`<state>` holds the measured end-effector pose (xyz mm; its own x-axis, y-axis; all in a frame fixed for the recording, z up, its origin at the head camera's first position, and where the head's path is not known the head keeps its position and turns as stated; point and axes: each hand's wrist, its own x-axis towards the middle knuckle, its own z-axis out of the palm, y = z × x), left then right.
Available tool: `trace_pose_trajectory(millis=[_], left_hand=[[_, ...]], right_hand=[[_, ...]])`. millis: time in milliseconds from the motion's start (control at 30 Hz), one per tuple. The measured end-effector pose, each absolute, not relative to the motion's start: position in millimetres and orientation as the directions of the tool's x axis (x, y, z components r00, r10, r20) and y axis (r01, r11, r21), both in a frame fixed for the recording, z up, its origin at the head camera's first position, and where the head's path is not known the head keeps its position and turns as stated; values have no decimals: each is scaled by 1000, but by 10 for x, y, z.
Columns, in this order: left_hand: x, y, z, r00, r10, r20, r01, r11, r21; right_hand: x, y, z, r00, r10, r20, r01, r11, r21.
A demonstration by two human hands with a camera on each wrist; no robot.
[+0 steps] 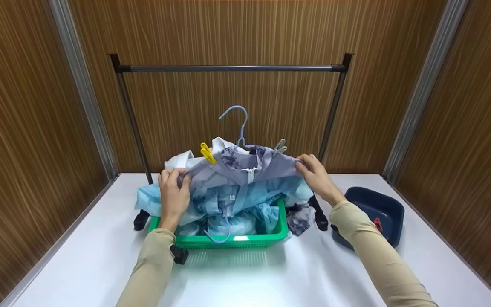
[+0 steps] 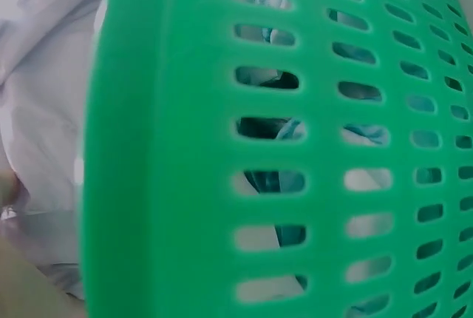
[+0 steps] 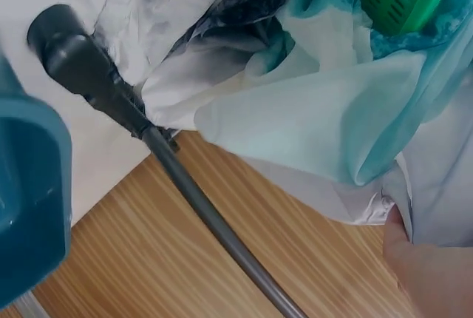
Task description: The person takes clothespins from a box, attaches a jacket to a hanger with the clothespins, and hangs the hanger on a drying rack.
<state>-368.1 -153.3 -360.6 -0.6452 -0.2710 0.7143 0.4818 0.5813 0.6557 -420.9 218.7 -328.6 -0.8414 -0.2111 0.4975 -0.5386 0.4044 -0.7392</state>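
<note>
A lavender garment with a dark floral collar (image 1: 228, 170) hangs on a light blue hanger (image 1: 246, 117), its hook standing up free of the rail. On one shoulder sits a yellow clothespin (image 1: 207, 153), on the other a grey clothespin (image 1: 280, 146). My left hand (image 1: 174, 197) pinches the garment's left side; my right hand (image 1: 317, 177) pinches its right side, where the right wrist view shows the thumb (image 3: 397, 233) on the cloth. Below it, a turquoise garment (image 1: 267, 189) with another hanger's hook (image 1: 229, 230) lies over a green basket (image 1: 237, 243).
Behind the basket stands a dark clothes rack (image 1: 228, 68). At the right, a navy basin (image 1: 392, 213) holds a red clothespin (image 1: 377, 224). A grey patterned cloth (image 1: 300, 219) spills beside the basket near the rack's foot (image 1: 321, 221). Wood-grain walls (image 1: 11, 106) enclose the white table (image 1: 305, 273).
</note>
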Motion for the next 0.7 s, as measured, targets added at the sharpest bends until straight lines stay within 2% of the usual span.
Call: trace_pose_trajectory(millis=[200, 433, 700], left_hand=[[-3640, -1565, -3597, -741, -228, 632, 419, 578, 700], [-3530, -1660, -3630, -849, -141, 509, 325, 620, 714], [-3450, -1741, -3781, -872, -56, 485, 321, 684, 655]], right_hand=[[-4199, 2140, -3280, -867, -155, 473, -495, 357, -792], [-4228, 2151, -3261, -852, -95, 514, -508, 385, -771], [-4246, 2198, -3269, -860, -31, 509, -482, 377, -791]])
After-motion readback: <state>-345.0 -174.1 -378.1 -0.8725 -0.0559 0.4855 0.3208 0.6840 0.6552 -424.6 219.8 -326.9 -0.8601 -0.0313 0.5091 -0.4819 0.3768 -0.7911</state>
